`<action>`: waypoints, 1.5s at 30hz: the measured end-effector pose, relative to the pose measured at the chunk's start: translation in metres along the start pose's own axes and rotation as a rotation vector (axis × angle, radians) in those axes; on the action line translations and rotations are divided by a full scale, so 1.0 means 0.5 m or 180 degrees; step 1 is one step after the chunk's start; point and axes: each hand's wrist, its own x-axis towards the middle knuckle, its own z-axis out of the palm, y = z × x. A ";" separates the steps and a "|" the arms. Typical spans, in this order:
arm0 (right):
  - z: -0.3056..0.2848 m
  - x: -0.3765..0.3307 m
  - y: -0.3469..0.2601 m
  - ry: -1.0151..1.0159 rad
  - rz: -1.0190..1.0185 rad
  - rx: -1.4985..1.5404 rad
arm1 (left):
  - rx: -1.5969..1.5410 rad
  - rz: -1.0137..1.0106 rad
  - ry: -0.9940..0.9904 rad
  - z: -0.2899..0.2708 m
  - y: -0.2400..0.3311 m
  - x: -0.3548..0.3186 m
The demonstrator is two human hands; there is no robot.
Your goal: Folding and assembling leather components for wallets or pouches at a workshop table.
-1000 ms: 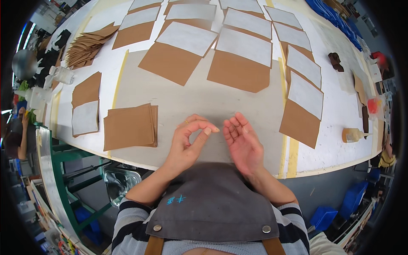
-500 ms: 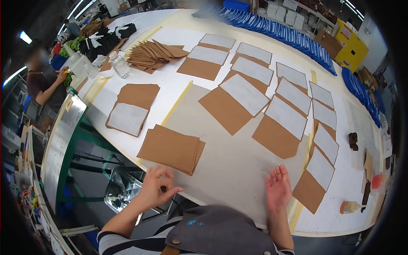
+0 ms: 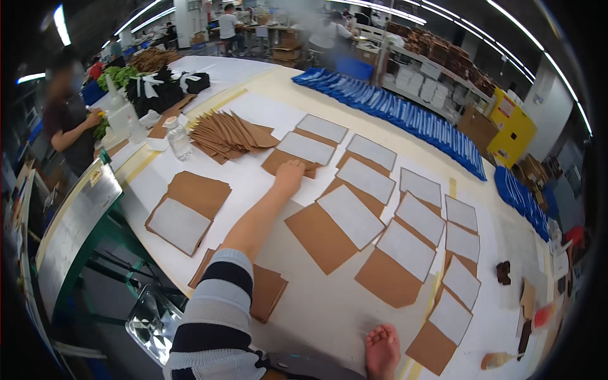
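My left hand (image 3: pixel 289 178) stretches far across the table, fingers closed on the near edge of a brown panel (image 3: pixel 272 161) with a white patch on it. That edge looks slightly bent up beside the fingers. My right hand (image 3: pixel 382 347) rests palm up near the table's front edge, loosely curled with nothing visible in it. Several more brown panels with white patches overlap in rows, one panel (image 3: pixel 322 228) in the middle and another (image 3: pixel 387 275) to its right. My left sleeve partly hides a stack of plain brown panels (image 3: pixel 270 292).
A pile with a white patch on top (image 3: pixel 196 193) lies left of my arm. Behind it are fanned brown pieces (image 3: pixel 228 134) and a clear bottle (image 3: pixel 178 140). Blue folded pieces (image 3: pixel 392 107) line the far edge. A person (image 3: pixel 66 120) stands at the left.
My left hand has moved from the front edge, beside the plain stack, out to the far panel and closed on its edge. The view has tilted up. My right hand stays near the front.
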 end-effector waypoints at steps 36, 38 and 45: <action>0.099 -0.101 -0.064 0.0761 -0.1164 -0.4629 | -0.3485 -0.1541 -0.1915 -0.419 0.427 -0.521; 0.087 -0.095 -0.061 0.0733 -0.1406 -0.4890 | -0.3668 -0.1420 -0.1640 -0.398 0.424 -0.534; 0.086 -0.080 -0.062 0.0559 -0.1298 -0.5074 | -0.2818 -0.0841 -0.1337 -0.401 0.422 -0.532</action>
